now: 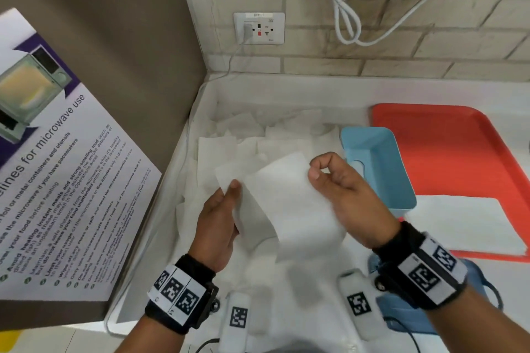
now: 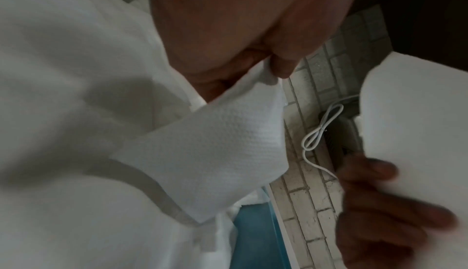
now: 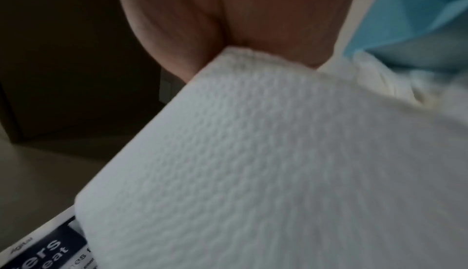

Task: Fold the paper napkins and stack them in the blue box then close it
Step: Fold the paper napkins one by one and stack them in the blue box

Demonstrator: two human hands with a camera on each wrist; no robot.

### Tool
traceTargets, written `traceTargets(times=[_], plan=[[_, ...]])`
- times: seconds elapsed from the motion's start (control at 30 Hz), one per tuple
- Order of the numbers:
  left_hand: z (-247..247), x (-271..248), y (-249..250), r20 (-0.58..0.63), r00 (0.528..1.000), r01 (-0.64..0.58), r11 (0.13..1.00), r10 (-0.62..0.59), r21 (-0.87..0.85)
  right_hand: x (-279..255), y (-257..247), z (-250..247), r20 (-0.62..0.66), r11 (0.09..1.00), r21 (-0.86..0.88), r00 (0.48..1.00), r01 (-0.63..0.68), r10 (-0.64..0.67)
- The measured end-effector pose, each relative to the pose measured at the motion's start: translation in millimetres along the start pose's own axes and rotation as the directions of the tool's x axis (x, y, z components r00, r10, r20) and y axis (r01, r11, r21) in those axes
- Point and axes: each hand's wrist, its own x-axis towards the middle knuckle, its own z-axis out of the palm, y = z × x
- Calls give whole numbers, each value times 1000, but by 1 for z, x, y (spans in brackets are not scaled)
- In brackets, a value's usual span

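Between both hands, one paper napkin (image 1: 282, 198) is held up: the left hand (image 1: 220, 226) pinches its left edge with the thumb, the right hand (image 1: 342, 195) pinches its right edge. Under it lie loose napkins (image 1: 243, 137). Just right of the right hand stands the open blue box (image 1: 378, 163), on a red tray (image 1: 459, 146).

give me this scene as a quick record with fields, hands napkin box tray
left hand: pinches napkin's left edge
right hand: pinches napkin's upper right corner
napkin: white, held up between both hands, not yet folded flat
loose napkins: spread over the counter behind
blue box: open, to the right; contents unclear
red tray: under and behind the box
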Motion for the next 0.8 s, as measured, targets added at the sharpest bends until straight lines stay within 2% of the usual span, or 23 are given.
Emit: traceTargets(times=[0.07, 0.13, 0.23, 0.4, 0.6, 0.73, 0.8], plan=[[8, -3, -3, 36, 999, 17, 1000, -17, 7, 5, 10, 9, -91, 999, -6, 995, -41, 40], [15, -7, -6, 67, 997, 19, 999, -21, 26, 12, 20, 14, -175, 993, -101, 984, -61, 42], [21, -12, -9, 85, 996, 21, 998, -26, 55, 15, 31, 20, -223, 970, -234, 975, -61, 8], [21, -17, -14, 108, 994, 20, 997, -29, 80, 16, 39, 27, -280, 971, -229, 960, -65, -2], [16, -18, -22, 145, 981, -133, 990, 127, 38, 7, 42, 31, -277, 963, -234, 959, -133, 65], [10, -15, -20, 143, 981, -134, 991, 132, 3, -6, 44, 31, -45, 964, -235, 992, -124, 116], [6, -14, -23, 122, 984, -135, 991, 132, 20, -9, 51, 32, -16, 957, -269, 994, -107, 107]])
